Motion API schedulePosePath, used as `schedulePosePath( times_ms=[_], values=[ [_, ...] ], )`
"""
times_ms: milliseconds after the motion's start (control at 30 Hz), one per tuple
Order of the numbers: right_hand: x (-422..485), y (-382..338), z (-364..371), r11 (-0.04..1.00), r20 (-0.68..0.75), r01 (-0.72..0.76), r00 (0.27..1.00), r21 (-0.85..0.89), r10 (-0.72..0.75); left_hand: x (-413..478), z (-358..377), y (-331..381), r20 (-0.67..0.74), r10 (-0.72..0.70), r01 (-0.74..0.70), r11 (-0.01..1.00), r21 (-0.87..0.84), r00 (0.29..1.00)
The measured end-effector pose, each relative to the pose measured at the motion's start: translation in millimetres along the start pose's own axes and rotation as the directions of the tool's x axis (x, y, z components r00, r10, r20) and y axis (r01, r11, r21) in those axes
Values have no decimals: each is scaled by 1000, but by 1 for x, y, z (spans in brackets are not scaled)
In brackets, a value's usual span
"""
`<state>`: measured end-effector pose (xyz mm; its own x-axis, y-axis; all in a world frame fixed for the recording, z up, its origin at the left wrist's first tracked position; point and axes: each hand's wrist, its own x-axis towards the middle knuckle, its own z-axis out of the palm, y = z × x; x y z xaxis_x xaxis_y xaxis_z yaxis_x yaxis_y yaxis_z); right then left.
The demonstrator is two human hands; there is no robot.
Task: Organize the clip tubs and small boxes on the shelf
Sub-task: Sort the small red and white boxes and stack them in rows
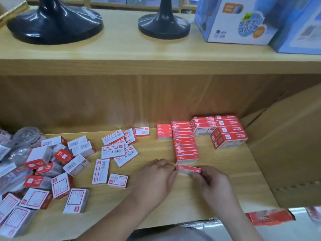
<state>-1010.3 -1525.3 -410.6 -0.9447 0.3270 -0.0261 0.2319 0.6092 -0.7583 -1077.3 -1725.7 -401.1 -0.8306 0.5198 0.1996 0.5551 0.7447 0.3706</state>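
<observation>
A small red and white box (188,168) lies at the front end of a neat row of red boxes (185,141) on the wooden shelf (225,171). My right hand (211,183) pinches its right end. My left hand (156,176) touches its left end with its fingertips. Larger red boxes (225,133) stand stacked at the back right. Loose small boxes (114,150) lie scattered mid-shelf. A jumbled pile of boxes (43,180) covers the left, with clear clip tubs (27,136) behind it.
A brown cardboard sheet (286,145) leans along the shelf's right side. On the upper shelf stand two black bases (55,21) and blue cartons (239,20). A torn red wrapper (267,218) lies below the shelf's front edge at right.
</observation>
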Motion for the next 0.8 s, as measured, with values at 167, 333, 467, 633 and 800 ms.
schedulePosePath(
  times_ms=[167, 333, 467, 633, 800],
  values=[
    [6, 0, 7, 997, -97, 10, 995, -80, -18, 9, 1, 3, 61, -88, 92, 993, -74, 994],
    [8, -7, 12, 967, -133, 24, 989, -253, -59, 7, 18, 2, 3, -53, 53, 996, 78, 999],
    [8, -9, 12, 957, -154, 15, 986, -289, -62, 8, 26, 4, -101, -5, 22, 986, 165, 995],
    [11, -8, 8, 961, -91, 4, 995, -275, -30, 11, 29, 6, -84, -15, 26, 991, 132, 996],
    [-5, -7, -3, 997, -135, -76, 988, 33, 80, -4, 2, -5, 54, -20, 31, 976, -214, 998]
  ],
)
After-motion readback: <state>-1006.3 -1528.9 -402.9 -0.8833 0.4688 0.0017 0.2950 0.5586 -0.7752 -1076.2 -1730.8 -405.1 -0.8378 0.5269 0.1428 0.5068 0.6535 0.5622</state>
